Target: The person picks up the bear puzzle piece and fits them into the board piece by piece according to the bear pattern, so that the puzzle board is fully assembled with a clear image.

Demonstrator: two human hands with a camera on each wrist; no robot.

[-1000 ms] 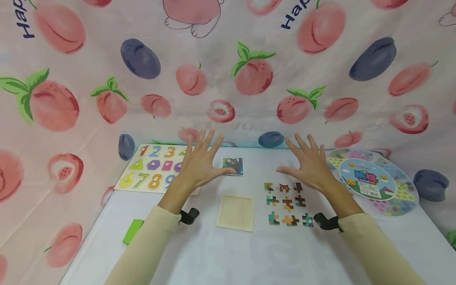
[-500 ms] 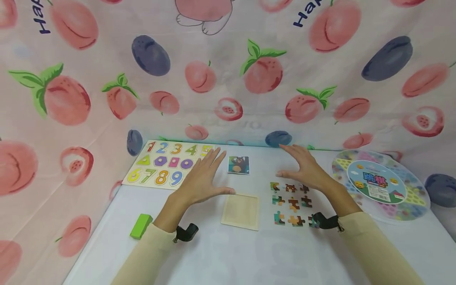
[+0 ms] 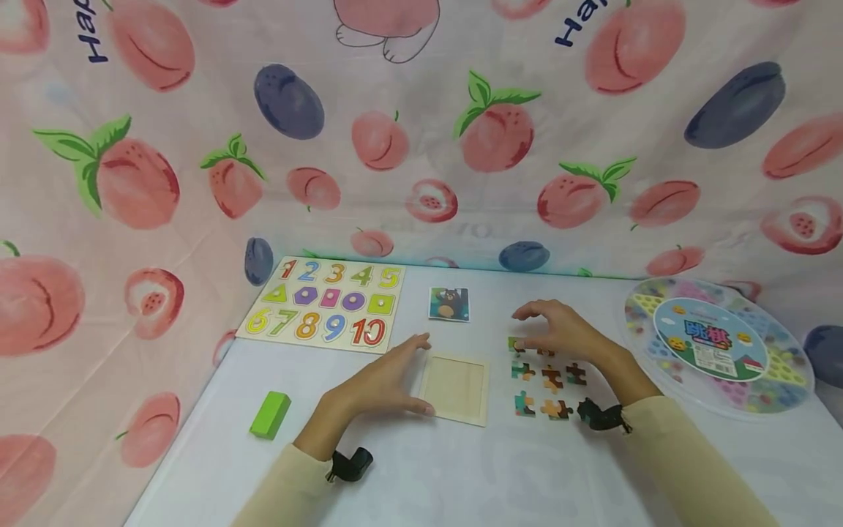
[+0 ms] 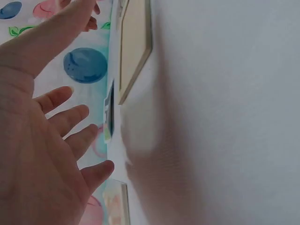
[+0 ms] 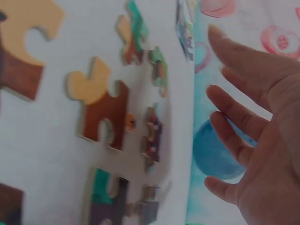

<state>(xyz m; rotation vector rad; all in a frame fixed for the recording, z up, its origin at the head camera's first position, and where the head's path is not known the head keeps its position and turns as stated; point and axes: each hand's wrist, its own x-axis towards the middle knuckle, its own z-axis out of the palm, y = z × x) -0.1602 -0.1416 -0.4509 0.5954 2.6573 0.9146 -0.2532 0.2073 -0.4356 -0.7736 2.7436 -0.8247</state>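
My left hand point(image 3: 378, 382) hovers at the left side of a square wooden puzzle tray point(image 3: 454, 388), thumb and fingers apart, holding nothing. In the left wrist view the fingers stand clear of the tray point(image 4: 133, 44). Above the back row of loose jigsaw pieces point(image 3: 552, 378) is my right hand point(image 3: 568, 333), its fingers relaxed and slightly bent. It hides some of the back-row pieces. The right wrist view shows nothing in its grasp and the jigsaw pieces point(image 5: 105, 108) lying flat on the table. A bear picture card point(image 3: 450, 304) lies behind the tray.
At the back left lies a number-and-shape board point(image 3: 323, 304). A green block point(image 3: 270, 415) is on the table at the left. A round board game in clear packaging point(image 3: 711, 340) sits at the right. A fruit-print cloth point(image 3: 428, 139) hangs behind the table point(image 3: 487, 476).
Both hands have come down and nearer from a raised, spread pose. The left now sits beside the tray, the right over the jigsaw pieces. The head view has shifted slightly.
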